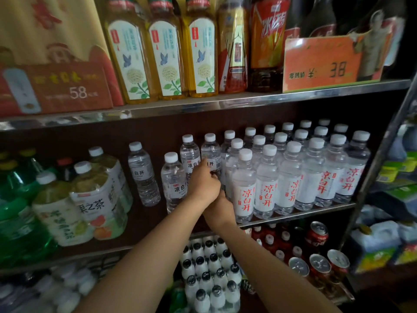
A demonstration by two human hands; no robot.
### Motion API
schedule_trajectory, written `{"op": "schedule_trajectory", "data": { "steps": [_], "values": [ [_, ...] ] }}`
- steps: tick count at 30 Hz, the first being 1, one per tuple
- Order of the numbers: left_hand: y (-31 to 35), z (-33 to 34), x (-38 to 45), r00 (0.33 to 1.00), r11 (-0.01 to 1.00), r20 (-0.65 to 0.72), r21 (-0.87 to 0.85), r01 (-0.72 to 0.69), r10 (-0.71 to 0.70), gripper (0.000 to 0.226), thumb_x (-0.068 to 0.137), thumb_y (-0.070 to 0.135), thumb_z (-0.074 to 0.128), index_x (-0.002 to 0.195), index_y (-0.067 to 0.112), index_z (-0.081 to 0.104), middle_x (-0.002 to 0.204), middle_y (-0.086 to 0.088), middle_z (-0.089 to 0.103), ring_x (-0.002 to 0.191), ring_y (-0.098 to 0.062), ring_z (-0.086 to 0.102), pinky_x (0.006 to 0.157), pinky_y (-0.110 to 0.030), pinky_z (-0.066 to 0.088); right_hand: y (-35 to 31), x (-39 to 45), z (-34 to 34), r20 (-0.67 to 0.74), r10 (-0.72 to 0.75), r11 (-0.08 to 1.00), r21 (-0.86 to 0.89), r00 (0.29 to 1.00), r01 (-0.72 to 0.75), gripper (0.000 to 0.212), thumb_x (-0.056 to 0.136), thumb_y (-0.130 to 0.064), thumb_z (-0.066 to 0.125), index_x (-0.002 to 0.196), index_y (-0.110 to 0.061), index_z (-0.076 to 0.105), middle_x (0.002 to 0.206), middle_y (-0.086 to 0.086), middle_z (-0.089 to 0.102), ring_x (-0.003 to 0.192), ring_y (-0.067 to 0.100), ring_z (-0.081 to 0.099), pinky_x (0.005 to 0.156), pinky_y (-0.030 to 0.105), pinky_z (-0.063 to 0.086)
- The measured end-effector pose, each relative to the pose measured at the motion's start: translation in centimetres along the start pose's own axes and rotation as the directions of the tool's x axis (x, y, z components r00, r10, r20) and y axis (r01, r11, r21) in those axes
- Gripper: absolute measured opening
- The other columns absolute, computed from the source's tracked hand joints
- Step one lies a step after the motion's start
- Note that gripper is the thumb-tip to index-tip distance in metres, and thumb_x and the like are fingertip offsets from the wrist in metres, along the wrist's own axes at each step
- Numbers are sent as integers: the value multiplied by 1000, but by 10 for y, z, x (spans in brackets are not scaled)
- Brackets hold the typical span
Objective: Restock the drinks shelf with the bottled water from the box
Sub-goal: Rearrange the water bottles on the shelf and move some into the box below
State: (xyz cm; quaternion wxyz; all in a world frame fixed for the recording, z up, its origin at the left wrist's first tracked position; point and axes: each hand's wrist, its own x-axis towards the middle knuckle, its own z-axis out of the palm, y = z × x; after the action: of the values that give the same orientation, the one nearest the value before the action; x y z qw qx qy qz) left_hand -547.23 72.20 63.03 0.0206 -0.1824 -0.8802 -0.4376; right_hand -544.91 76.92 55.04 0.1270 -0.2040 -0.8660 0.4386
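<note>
Clear water bottles with white caps stand on the middle shelf (pixel 293 216). Several with black lettering (pixel 173 177) are in the centre, and rows with red lettering (pixel 267 181) fill the right. One more black-lettered bottle (pixel 142 175) stands apart to the left. My left hand (pixel 203 184) reaches up and curls its fingers on the lower part of one black-lettered bottle (pixel 211 152) in the back row. My right hand (pixel 220 208) is just below it, next to the front red-lettered bottle (pixel 243 186). The left wrist hides its fingers. The box is not in view.
Large tea bottles (pixel 94 199) and green bottles (pixel 15 222) crowd the shelf's left. The top shelf holds yellow tea bottles (pixel 162 57) and an orange price card (pixel 320 64). Below are white milk bottles (pixel 207 267) and red cans (pixel 318 263). A metal upright (pixel 379 159) bounds the right.
</note>
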Motion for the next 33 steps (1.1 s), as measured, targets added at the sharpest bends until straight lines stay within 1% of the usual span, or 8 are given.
{"op": "schedule_trajectory", "data": {
  "steps": [3,12,17,19,23,25,30,33],
  "values": [
    [-4,-15,-33,998,997,47,-58,41,-38,53,94,8,48,145,14,35,135,-7,51,121,-20,52,104,-32,42,2,-35,-13,8,7,999,46,1000,-8,38,86,-20,61,119,-8,46,111,12,67,103,31,62,75,31,47],
    [-42,-57,-141,985,997,155,27,68,-71,43,94,13,52,137,13,46,131,-7,55,113,-20,57,94,-28,44,16,-138,-46,52,-20,993,-118,998,26,35,83,-23,67,114,-13,55,100,9,69,96,26,64,81,33,51],
    [-68,-48,-185,972,992,194,19,128,-129,40,95,13,52,134,14,49,127,-5,55,97,-15,56,78,-25,44,43,-181,-43,131,26,990,-140,991,-7,37,86,-24,67,117,-12,52,92,5,65,71,16,58,49,22,39],
    [-80,-39,-199,962,987,222,21,161,-161,39,95,14,51,134,15,49,128,-5,55,103,-16,56,79,-24,42,58,-193,-39,167,69,988,-146,984,-45,35,87,-26,67,116,-13,51,85,3,62,66,13,55,50,23,40],
    [-116,-9,-222,947,976,235,30,216,-217,38,97,15,48,135,13,49,133,-5,53,116,-18,53,90,-27,44,107,-204,-19,215,151,980,-162,965,-118,36,87,-28,68,117,-13,53,95,4,65,81,18,59,67,29,47],
    [-140,14,-233,938,966,236,32,255,-255,39,96,14,48,135,11,50,134,-8,54,120,-22,53,96,-29,44,139,-210,-7,225,197,971,-176,954,-159,36,86,-29,68,116,-15,54,91,1,62,74,14,56,65,26,45],
    [-214,94,-276,865,916,331,-1,401,-378,40,92,13,55,132,10,52,127,-8,59,110,-22,58,83,-25,43,237,-238,37,244,356,931,-181,902,-318,34,84,-32,72,110,-17,55,104,1,65,78,12,57,58,22,43],
    [-259,145,-305,809,877,392,-14,481,-437,42,90,12,60,131,10,51,125,-9,59,110,-23,59,80,-25,42,298,-257,69,255,424,902,-205,869,-379,35,83,-32,72,111,-20,54,95,-3,64,65,7,54,47,17,41]
  ]
}}
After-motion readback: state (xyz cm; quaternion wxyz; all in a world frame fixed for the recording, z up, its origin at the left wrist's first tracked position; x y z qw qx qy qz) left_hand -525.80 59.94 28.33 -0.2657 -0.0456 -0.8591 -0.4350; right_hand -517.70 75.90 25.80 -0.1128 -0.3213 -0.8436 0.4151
